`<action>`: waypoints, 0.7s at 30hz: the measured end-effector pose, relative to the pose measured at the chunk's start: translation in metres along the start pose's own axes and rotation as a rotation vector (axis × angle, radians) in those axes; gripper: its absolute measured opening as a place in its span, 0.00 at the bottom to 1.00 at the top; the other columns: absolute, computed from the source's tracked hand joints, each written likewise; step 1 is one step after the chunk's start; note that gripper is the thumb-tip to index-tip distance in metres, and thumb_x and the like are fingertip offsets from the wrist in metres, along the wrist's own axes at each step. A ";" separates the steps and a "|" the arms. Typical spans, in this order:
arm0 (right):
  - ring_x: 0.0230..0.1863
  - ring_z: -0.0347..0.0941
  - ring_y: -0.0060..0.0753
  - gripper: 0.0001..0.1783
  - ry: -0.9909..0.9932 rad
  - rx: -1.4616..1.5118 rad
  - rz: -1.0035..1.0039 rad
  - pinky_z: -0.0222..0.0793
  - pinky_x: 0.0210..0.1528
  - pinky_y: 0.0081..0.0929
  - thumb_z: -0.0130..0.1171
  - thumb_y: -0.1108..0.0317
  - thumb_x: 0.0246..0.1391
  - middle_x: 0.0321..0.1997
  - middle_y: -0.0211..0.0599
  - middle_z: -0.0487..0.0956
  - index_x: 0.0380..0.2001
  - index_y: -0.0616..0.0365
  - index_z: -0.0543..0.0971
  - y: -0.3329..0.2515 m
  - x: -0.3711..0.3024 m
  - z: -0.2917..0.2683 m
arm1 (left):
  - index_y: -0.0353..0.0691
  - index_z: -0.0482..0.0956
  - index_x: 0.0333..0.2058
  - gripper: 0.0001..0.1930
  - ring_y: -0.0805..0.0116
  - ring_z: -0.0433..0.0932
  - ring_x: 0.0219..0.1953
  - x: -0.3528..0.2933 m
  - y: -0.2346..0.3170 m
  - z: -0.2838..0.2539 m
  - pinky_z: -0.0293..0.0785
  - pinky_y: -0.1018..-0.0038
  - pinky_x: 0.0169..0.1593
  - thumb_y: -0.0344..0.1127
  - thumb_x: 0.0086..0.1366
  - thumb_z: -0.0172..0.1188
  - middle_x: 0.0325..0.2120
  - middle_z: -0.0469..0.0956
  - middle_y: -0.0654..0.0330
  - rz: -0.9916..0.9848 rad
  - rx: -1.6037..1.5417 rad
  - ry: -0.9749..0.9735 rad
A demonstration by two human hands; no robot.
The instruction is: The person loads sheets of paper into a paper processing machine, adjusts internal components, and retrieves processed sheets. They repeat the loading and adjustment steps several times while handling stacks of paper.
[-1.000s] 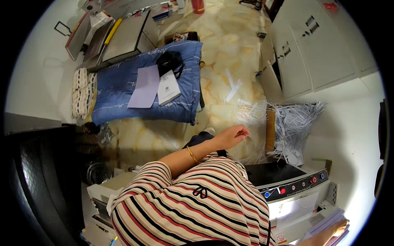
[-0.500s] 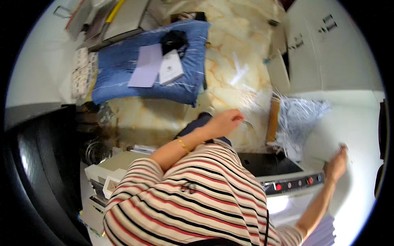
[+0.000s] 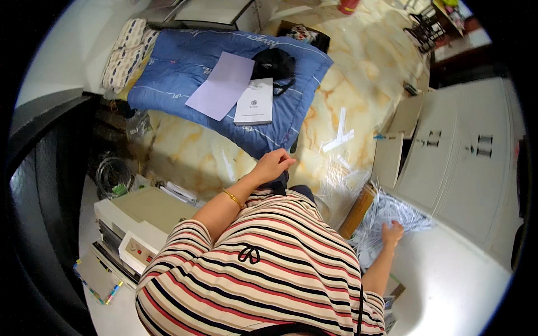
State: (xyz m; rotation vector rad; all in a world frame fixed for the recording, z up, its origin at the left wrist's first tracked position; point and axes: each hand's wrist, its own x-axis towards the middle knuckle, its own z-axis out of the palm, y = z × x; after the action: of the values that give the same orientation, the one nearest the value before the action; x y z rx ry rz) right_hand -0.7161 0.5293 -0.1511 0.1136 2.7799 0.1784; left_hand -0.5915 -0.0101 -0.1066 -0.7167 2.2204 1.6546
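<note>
Overlapping the white paper strips [image 3: 386, 207] at centre right, the right hand [image 3: 393, 232] has bent fingers, its grip impossible to tell; mid-frame, the left hand [image 3: 272, 167] curls loosely, contents unclear; beyond, upper centre, lies a blue quilt [image 3: 171, 81].

On the blue-covered bed [image 3: 168, 73], a lilac sheet [image 3: 220, 84], a white book [image 3: 255, 109] and a black item [image 3: 274, 64] are laid close together. The marbled floor [image 3: 364, 67] is found strewn with white paper strips [image 3: 338, 141].
</note>
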 end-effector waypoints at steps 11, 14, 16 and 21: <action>0.43 0.72 0.43 0.14 -0.403 0.627 -0.857 0.71 0.43 0.34 0.61 0.66 0.50 0.43 0.47 0.74 0.40 0.58 0.77 -0.409 0.133 0.013 | 0.36 0.68 0.53 0.19 0.67 0.75 0.41 0.054 -0.101 -0.038 0.74 0.73 0.46 0.33 0.65 0.53 0.42 0.75 0.56 -0.431 -1.004 0.461; 0.45 0.72 0.37 0.13 -0.657 0.628 -0.930 0.74 0.41 0.29 0.60 0.69 0.52 0.45 0.41 0.72 0.43 0.57 0.76 -0.481 0.130 -0.001 | 0.36 0.61 0.58 0.23 0.62 0.73 0.47 0.094 -0.148 -0.018 0.72 0.66 0.51 0.33 0.65 0.53 0.48 0.71 0.52 -0.559 -1.485 0.570; 0.46 0.71 0.36 0.13 -0.700 0.617 -1.031 0.74 0.43 0.28 0.59 0.69 0.53 0.45 0.40 0.72 0.43 0.57 0.75 -0.499 0.139 0.010 | 0.37 0.60 0.58 0.24 0.60 0.71 0.49 0.137 -0.184 0.000 0.71 0.64 0.53 0.33 0.65 0.53 0.49 0.70 0.51 -0.608 -1.732 0.666; 0.46 0.72 0.29 0.14 -0.742 0.439 -1.006 0.71 0.46 0.26 0.56 0.67 0.58 0.46 0.39 0.76 0.46 0.61 0.74 -0.464 0.204 0.041 | 0.36 0.60 0.57 0.26 0.60 0.71 0.47 0.254 -0.260 0.027 0.69 0.65 0.51 0.36 0.62 0.55 0.48 0.69 0.51 -0.722 -1.689 0.854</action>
State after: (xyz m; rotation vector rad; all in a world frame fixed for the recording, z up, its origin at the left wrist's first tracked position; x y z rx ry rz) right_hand -0.9185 0.0950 -0.3223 -0.8939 1.8029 -0.5960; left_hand -0.6655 -0.0979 -0.4527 -2.4209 -0.0842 2.5950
